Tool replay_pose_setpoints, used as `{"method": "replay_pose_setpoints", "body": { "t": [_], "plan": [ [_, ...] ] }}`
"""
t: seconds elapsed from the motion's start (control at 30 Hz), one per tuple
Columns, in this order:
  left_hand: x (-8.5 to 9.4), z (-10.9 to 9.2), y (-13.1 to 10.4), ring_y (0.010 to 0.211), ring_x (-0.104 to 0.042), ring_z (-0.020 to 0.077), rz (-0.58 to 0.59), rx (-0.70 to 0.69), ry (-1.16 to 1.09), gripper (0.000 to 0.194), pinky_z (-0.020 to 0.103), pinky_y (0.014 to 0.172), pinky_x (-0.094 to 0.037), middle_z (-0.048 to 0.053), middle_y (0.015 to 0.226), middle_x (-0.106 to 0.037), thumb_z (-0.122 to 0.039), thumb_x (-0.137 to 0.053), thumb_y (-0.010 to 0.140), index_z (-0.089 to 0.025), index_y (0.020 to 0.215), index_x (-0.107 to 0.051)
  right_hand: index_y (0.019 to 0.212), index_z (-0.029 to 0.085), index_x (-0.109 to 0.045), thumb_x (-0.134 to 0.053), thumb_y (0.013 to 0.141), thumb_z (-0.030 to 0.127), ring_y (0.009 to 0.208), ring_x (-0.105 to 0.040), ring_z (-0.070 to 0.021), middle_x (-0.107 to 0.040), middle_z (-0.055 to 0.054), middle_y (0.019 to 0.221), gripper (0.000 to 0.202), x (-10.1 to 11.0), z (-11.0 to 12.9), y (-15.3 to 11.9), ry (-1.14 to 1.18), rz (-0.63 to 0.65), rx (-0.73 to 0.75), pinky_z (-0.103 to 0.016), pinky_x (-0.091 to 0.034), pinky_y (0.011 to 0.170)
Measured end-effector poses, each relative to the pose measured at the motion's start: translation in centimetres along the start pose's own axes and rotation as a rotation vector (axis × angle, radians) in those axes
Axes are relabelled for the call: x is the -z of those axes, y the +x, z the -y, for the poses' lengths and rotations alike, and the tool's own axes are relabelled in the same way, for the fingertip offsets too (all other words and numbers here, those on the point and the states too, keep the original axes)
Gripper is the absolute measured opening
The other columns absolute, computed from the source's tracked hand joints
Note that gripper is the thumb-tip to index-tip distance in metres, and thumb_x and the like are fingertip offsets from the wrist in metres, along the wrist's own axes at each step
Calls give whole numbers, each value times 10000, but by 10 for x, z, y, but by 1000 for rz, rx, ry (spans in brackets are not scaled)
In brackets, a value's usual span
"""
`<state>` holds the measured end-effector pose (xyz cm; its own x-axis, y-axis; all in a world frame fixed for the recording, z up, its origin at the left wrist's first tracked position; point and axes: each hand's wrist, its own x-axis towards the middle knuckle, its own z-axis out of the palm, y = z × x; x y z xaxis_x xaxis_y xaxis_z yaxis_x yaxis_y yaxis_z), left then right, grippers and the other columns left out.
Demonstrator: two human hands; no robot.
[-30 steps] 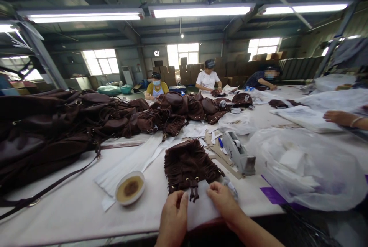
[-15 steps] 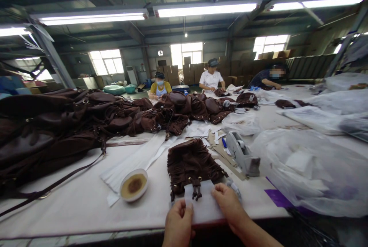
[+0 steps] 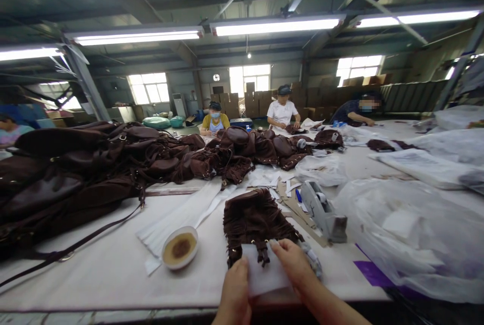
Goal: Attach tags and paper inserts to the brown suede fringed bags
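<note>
A dark brown fringed bag [image 3: 251, 216] lies on the table in front of me, with small gold-coloured fittings near its close edge. Over that edge is a thin white sheet [image 3: 266, 282], and short brown knotted straps [image 3: 262, 253] rest on top of it. My left hand [image 3: 236, 289] is closed on the sheet's left edge, thumb uppermost. At the upper right corner, my right hand [image 3: 293, 264] pinches the sheet close to the straps. Both hands' lower fingers are partly hidden.
A bowl of brownish material [image 3: 180, 248] stands left, beside white strips [image 3: 170, 224]. To the right are a grey tape dispenser [image 3: 324, 214] and a large clear plastic bag [image 3: 408, 239]. Brown bags [image 3: 94, 163] are heaped behind; several people work farther back.
My hands have shifted a little up along the sheet toward the bag, the right fingers now nearer the straps. The whole view has tilted slightly upward.
</note>
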<state>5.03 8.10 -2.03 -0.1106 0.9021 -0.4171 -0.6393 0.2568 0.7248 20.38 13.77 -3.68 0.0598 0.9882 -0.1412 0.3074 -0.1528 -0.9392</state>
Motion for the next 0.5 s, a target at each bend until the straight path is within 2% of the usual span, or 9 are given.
{"method": "replay_pose_setpoints", "body": {
  "t": [0.13, 0.33, 0.4, 0.5],
  "plan": [
    [-8, -9, -6, 944, -732, 313, 12, 97, -138, 361, 405, 767, -612, 161, 977, -764, -412, -619, 932, -101, 1098, -696, 744, 198, -594, -608, 745, 584, 654, -594, -210, -656, -53, 717, 385, -8, 6, 4, 69, 59, -24, -284, -413, 543],
    [1, -16, -5, 967, -732, 300, 147, 204, -381, 441, 395, 855, -600, 197, 970, -762, -395, -440, 1016, -51, 1021, -716, 759, 185, -601, -634, 710, 368, 678, -621, -206, -691, -53, 736, 192, -12, 16, -1, 95, 130, -62, -265, -431, 551],
    [2, -11, -1, 967, -734, 278, 127, 209, -432, 371, 371, 861, -599, 188, 986, -762, -329, -459, 1015, -53, 1073, -701, 769, 180, -607, -624, 710, 324, 711, -637, -212, -703, -54, 757, 156, -10, 20, -4, 56, 143, -39, -264, -444, 573],
    [-6, 0, 4, 946, -739, 257, 20, 156, -380, 254, 342, 819, -606, 163, 997, -765, -231, -555, 968, -74, 1121, -682, 749, 176, -601, -622, 684, 245, 727, -645, -210, -693, -40, 731, 97, -7, 24, -6, -48, 124, -6, -258, -445, 604]
  ]
}}
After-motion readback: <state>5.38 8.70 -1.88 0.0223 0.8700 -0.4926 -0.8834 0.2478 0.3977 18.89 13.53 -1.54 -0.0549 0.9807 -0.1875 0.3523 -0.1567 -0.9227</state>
